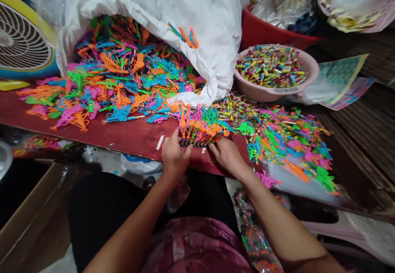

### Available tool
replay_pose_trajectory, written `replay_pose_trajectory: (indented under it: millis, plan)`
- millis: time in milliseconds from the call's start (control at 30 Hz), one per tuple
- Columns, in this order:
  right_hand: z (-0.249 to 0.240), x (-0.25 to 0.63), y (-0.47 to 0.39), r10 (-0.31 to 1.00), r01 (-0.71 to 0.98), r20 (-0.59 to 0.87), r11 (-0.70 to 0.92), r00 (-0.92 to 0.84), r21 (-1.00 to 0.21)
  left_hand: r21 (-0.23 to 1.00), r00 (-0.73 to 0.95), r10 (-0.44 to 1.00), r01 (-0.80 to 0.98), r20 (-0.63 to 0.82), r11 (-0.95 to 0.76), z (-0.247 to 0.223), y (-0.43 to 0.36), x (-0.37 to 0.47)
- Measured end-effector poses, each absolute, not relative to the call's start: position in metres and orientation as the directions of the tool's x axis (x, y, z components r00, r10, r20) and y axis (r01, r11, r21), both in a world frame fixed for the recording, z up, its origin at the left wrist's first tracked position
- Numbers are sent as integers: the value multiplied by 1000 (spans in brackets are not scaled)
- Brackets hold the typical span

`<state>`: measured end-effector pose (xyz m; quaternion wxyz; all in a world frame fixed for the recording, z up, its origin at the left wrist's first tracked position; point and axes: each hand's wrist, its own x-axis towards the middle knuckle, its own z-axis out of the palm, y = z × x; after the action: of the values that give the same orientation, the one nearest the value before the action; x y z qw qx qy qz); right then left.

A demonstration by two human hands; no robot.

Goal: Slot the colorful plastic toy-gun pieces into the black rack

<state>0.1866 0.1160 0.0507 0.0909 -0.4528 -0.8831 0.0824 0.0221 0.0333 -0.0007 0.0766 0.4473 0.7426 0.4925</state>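
Observation:
At the front edge of the red table, a dark low rack (202, 143) stands between my two hands. Upright in it is a tight row of small plastic toys (200, 125), orange, pink, green and blue, several with round orange ends toward me. My left hand (175, 152) grips the rack's left end, thumb along the near side. Around the right end my right hand (227, 154) is closed, its thumb also in front; the fingertips behind are partly hidden. Loose colourful toys (123, 87) spill from a white sack (160, 5) just behind the rack.
A pink basin (277, 93) of small wrapped tubes stands at the back right, before a red tub (254, 30). More toys and tubes (286, 137) lie to the right. A yellow-blue fan (24, 38) stands far left. Below the table is a cardboard box (33, 215).

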Motion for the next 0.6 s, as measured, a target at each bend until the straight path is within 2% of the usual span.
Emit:
replay_pose_trajectory:
  millis: [100,333,433,600]
  plan:
    - [52,184,109,820,797,58,567,-569,-207,792,-586,742,598,326,124,2,32,22]
    - [61,185,107,827,791,-27,527,-562,-310,806,-561,758,586,333,79,-2,30,15]
    - [60,181,107,845,808,-31,498,-533,-316,817,-566,742,575,360,42,-5,29,13]
    - [59,175,99,855,813,-25,484,-519,-323,740,-542,749,665,381,105,0,29,15]
